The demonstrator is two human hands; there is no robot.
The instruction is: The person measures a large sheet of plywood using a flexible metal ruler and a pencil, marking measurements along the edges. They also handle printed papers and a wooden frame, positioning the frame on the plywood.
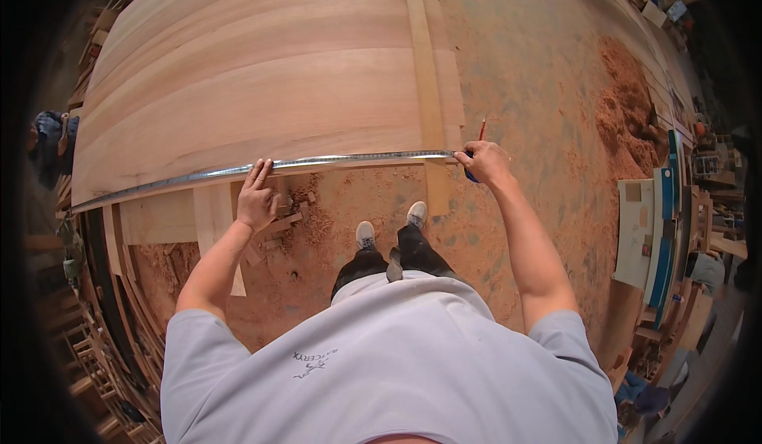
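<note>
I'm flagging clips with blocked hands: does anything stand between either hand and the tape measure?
Nothing visible does: the left hand touches the tape blade at the near edge of the wooden panel, and the right hand holds the blue case and a red pencil.

Silver tape meas. [349, 158] extended along nr. edge of wood sheet [246, 103], red pencil [482, 129] @ R end.
</note>
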